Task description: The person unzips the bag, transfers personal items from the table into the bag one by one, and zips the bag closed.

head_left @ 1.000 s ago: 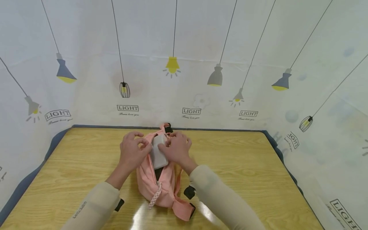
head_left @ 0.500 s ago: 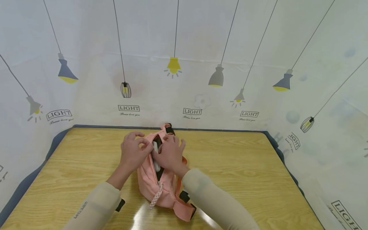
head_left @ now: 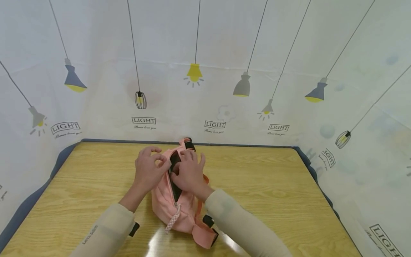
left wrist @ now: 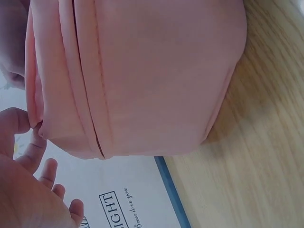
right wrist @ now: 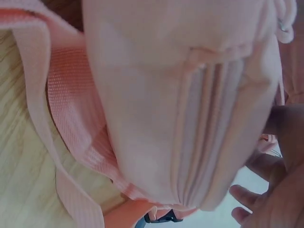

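A pink waist bag (head_left: 179,217) stands on the table with its zipped mouth unzipped, showing a dark inside (head_left: 175,191). A braided cord (head_left: 173,218) hangs from the zipper. My left hand (head_left: 149,169) pinches the left edge of the mouth between thumb and forefinger; the left wrist view shows this grip on the fabric rim (left wrist: 38,111). Over the right side of the mouth is my right hand (head_left: 189,175), its thumb and forefinger reaching into the opening and the other fingers spread. In the right wrist view, the bag's side (right wrist: 142,109) hides those fingertips.
Pink strap (head_left: 204,235) and a black buckle (head_left: 208,220) lie at the bag's near right. Another black strap end (head_left: 134,229) shows beside the left sleeve. The wooden table (head_left: 273,189) ends at a backdrop (head_left: 167,71) printed with lamps.
The white flat box in the bag's mouth has tilted, sunk inside and gone out of sight. My right hand has moved left and over the opening. My left hand keeps its pinch.
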A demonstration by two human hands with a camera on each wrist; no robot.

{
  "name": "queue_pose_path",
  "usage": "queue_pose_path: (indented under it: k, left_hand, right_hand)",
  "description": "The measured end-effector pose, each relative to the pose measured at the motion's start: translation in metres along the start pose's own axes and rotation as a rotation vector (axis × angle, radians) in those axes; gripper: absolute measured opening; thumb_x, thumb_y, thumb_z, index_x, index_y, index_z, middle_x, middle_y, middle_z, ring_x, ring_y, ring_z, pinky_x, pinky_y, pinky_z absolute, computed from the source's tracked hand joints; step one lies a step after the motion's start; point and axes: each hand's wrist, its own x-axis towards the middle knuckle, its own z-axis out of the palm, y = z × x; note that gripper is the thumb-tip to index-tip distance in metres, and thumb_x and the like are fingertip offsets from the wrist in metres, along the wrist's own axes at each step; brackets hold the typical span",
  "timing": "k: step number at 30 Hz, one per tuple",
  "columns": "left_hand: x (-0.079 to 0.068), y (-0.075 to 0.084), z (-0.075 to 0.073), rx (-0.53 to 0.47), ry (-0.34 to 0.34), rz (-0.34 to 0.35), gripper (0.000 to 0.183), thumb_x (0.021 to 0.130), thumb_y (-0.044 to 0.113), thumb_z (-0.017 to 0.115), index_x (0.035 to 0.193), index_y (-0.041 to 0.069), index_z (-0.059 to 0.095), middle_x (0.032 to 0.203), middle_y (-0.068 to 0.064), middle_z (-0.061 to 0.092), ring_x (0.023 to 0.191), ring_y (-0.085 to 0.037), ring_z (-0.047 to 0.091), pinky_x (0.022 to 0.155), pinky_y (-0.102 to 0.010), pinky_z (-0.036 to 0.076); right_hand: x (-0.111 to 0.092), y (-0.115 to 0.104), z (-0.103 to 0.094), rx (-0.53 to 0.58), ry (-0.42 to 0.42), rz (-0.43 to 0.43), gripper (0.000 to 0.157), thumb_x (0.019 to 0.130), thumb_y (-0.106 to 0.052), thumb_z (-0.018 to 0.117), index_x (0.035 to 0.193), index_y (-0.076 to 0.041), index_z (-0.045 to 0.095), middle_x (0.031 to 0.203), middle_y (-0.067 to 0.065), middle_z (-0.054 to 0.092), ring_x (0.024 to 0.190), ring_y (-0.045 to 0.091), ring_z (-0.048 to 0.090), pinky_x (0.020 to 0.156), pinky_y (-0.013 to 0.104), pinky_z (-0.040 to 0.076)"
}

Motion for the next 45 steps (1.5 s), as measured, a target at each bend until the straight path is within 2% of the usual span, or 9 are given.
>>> queue_pose_path:
  k: [4, 7, 14, 18, 22, 26, 32, 39, 45]
  left_hand:
    - [0.0, 0.001, 0.0, 0.001, -0.003, 0.003, 0.019, 0.084, 0.024, 0.066, 0.076, 0.008, 0.07, 0.12, -0.012, 0.057, 0.125, -0.037, 0.044, 0.104, -0.06, 0.029]
    - [-0.001, 0.0, -0.001, 0.008, -0.015, 0.004, 0.019, 0.085, 0.025, 0.066, 0.076, 0.009, 0.069, 0.12, -0.012, 0.057, 0.125, -0.036, 0.044, 0.103, -0.06, 0.029]
    - [-0.001, -0.002, -0.002, 0.035, -0.049, -0.002, 0.019, 0.085, 0.027, 0.066, 0.075, 0.012, 0.068, 0.122, -0.013, 0.057, 0.124, -0.036, 0.044, 0.103, -0.062, 0.029]
    - [0.0, -0.003, -0.001, 0.044, -0.065, -0.005, 0.02, 0.086, 0.029, 0.066, 0.076, 0.011, 0.07, 0.122, -0.013, 0.057, 0.125, -0.036, 0.043, 0.103, -0.062, 0.029]
    - [0.001, -0.003, -0.001, 0.05, -0.074, -0.011, 0.022, 0.087, 0.03, 0.066, 0.077, 0.011, 0.071, 0.123, -0.012, 0.057, 0.126, -0.036, 0.042, 0.103, -0.061, 0.028]
    - [0.001, -0.002, -0.001, 0.059, -0.079, -0.012, 0.023, 0.087, 0.031, 0.066, 0.077, 0.012, 0.071, 0.123, -0.012, 0.057, 0.126, -0.037, 0.042, 0.103, -0.062, 0.028]
    - [0.001, -0.003, 0.001, 0.08, -0.074, 0.007, 0.022, 0.087, 0.033, 0.069, 0.076, 0.013, 0.071, 0.122, -0.012, 0.058, 0.125, -0.037, 0.043, 0.101, -0.062, 0.029]
    - [-0.001, -0.006, 0.0, 0.101, -0.063, 0.049, 0.025, 0.088, 0.035, 0.068, 0.078, 0.013, 0.072, 0.122, -0.012, 0.058, 0.125, -0.037, 0.044, 0.1, -0.063, 0.03]
    - [-0.007, -0.013, -0.01, 0.139, -0.034, 0.117, 0.022, 0.09, 0.03, 0.065, 0.084, 0.011, 0.073, 0.12, -0.012, 0.058, 0.125, -0.038, 0.044, 0.099, -0.065, 0.032]
  right_hand:
    - [-0.003, 0.01, -0.007, 0.054, 0.039, -0.06, 0.014, 0.088, -0.038, 0.067, 0.081, -0.028, 0.073, 0.142, 0.005, 0.049, 0.138, 0.029, 0.036, 0.112, 0.065, 0.018]
    - [-0.007, 0.023, -0.012, 0.095, 0.051, -0.152, 0.008, 0.087, -0.036, 0.069, 0.084, -0.029, 0.073, 0.142, 0.005, 0.049, 0.136, 0.029, 0.037, 0.112, 0.063, 0.018]
    - [-0.025, 0.052, -0.019, 0.162, 0.042, -0.521, 0.007, 0.084, -0.036, 0.073, 0.085, -0.03, 0.069, 0.142, 0.003, 0.048, 0.137, 0.025, 0.037, 0.112, 0.056, 0.02]
    - [-0.035, 0.058, -0.016, 0.182, -0.003, -0.734, 0.011, 0.083, -0.042, 0.073, 0.089, -0.032, 0.072, 0.143, 0.002, 0.048, 0.136, 0.021, 0.037, 0.112, 0.051, 0.023]
    - [-0.041, 0.055, -0.014, 0.134, -0.03, -0.844, 0.023, 0.079, -0.053, 0.073, 0.093, -0.035, 0.072, 0.142, -0.001, 0.048, 0.136, 0.019, 0.038, 0.114, 0.05, 0.026]
    - [-0.045, 0.049, -0.014, 0.06, -0.02, -0.879, 0.032, 0.075, -0.058, 0.073, 0.097, -0.035, 0.069, 0.142, 0.0, 0.049, 0.137, 0.022, 0.039, 0.114, 0.057, 0.026]
    - [-0.048, 0.045, -0.011, -0.049, -0.011, -0.883, 0.026, 0.077, -0.059, 0.07, 0.093, -0.039, 0.069, 0.141, -0.003, 0.049, 0.138, 0.02, 0.037, 0.116, 0.056, 0.024]
    - [-0.047, 0.044, -0.008, -0.032, 0.05, -0.877, 0.016, 0.086, -0.049, 0.067, 0.083, -0.033, 0.069, 0.135, -0.004, 0.055, 0.133, 0.018, 0.043, 0.115, 0.054, 0.027]
    - [-0.045, 0.049, -0.011, -0.063, 0.007, -0.843, 0.013, 0.086, -0.042, 0.068, 0.079, -0.031, 0.068, 0.133, -0.006, 0.052, 0.128, 0.018, 0.045, 0.114, 0.053, 0.029]
